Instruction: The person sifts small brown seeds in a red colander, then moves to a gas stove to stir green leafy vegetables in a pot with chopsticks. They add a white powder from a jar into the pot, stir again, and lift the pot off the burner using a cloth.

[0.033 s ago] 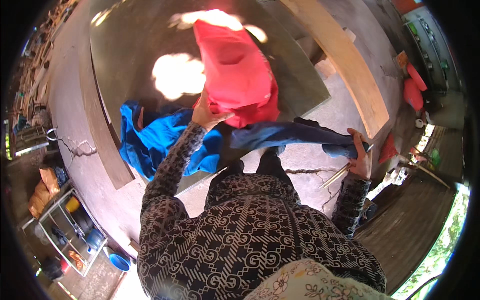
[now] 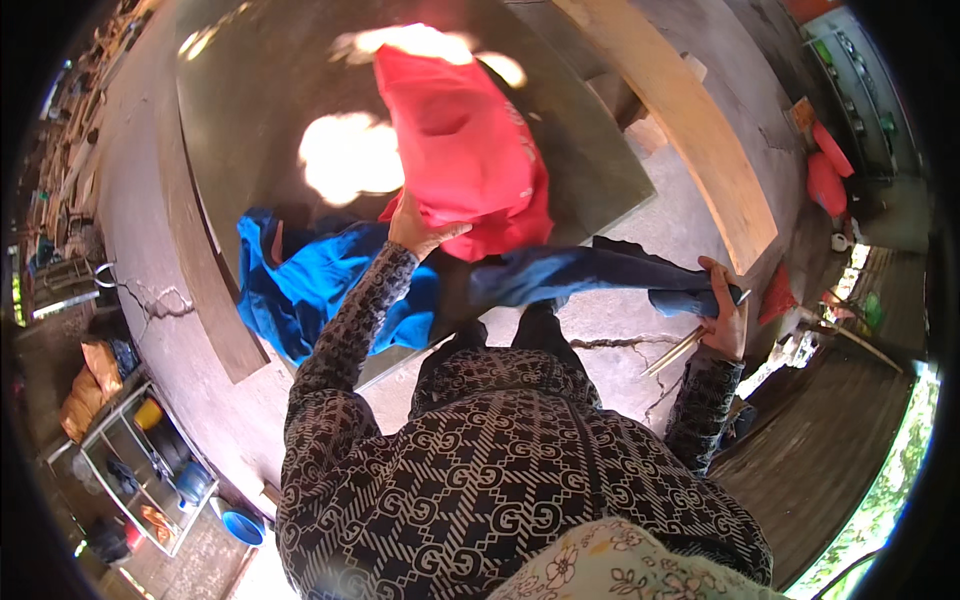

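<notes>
Grey concrete floor lies all around a big grey bench with bright sun spots. On the bench lie blue cloth and red cloth. One left hand presses flat on the red cloth's edge. One right hand grips the blue cloth's dark end off the bench's side.

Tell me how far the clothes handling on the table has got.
Done: nothing looks neatly folded yet. In hand: the left hand presses the edge of the red garment on the table, while the right hand holds out one end of the dark blue garment. Left: the bright blue garment lies crumpled.
</notes>
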Available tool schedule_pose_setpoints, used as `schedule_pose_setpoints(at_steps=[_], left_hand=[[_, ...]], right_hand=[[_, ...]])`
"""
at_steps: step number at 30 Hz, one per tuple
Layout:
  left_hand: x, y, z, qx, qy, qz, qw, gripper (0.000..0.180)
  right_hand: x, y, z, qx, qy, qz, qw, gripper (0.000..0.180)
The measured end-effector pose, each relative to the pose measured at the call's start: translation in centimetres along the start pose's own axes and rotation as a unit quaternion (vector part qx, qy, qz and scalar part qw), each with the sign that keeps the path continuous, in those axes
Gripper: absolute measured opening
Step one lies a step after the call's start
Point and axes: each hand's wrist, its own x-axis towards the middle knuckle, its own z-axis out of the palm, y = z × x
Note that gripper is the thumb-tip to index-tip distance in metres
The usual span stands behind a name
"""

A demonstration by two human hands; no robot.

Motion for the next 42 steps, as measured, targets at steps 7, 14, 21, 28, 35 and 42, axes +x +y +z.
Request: schedule_pose_setpoints(at_steps=[7,14,21,28,35,42], left_hand=[[-3.3,-10.4,-3.0,-0.301,0.119,-0.197,0.925,0.084],[-3.8,-11.1,-6.9,0.031,0.317,-0.206,0.925,0.103],[-2.8,-14.4,-15.1,-0.066,0.441,-0.161,0.880,0.104],[-8.7,-12.9,-18.7,-0.109,0.491,-0.211,0.838,0.120],[-11.5,-11.6,-17.5,-0.058,0.573,-0.166,0.800,0.095],[-2.6,-9.5,-9.7,0.079,0.599,-0.212,0.768,0.093]], right_hand=[[-1.0,1.1,-2.0,0.009,0.013,0.013,1.000,0.029],[-0.6,0.5,-2.3,-0.031,0.024,0.057,0.998,0.026],[-4.7,2.3,2.7,-0.022,0.009,0.034,0.999,0.029],[-5.7,6.3,4.4,-0.052,-0.008,0.078,0.996,0.032],[-4.4,6.2,4.2,-0.038,-0.030,0.068,0.996,0.031],[3.8,4.4,-3.2,-0.078,-0.061,0.097,0.990,0.025]])
